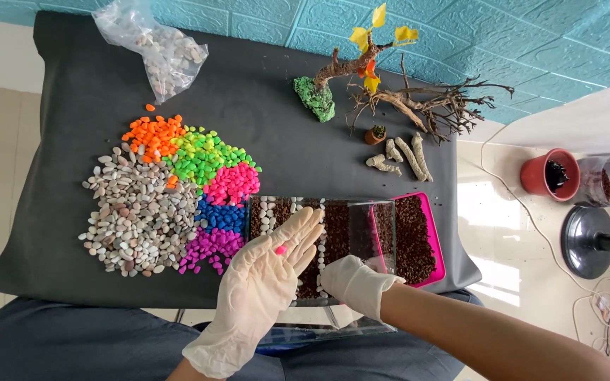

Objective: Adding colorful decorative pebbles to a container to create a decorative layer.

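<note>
The left hand's fingers [305,224] lay straight and close together, palm turned up, over the near left part of a clear glass tank [323,247]. On that gloved left hand [270,271] rested one small pink pebble [281,249], bright and rounded, lying on the palm just below the fingers. The right hand [351,281], also in a thin white glove, reached down into the tank from the near side; its fingers were curled under and hidden, so whether they pinched anything could not be told.

The tank stood at the near edge of the dark tabletop [248,106]. It held a bed of dark brown gravel [337,229] crossed by lines of pale pebbles. Just right of it sat a pink tray [438,247] filled with the same brown gravel.

To the left of the tank lay sorted heaps of pebbles: a wide spread of white and beige stones [132,219], then orange [153,134], green [202,155], pink [233,183], blue [220,216] and purple [210,247] patches touching one another. At the far left a plastic bag [160,49] held more pale stones. At the far right lay branching driftwood [425,102] and a small model tree [347,67] with yellow leaves.
</note>
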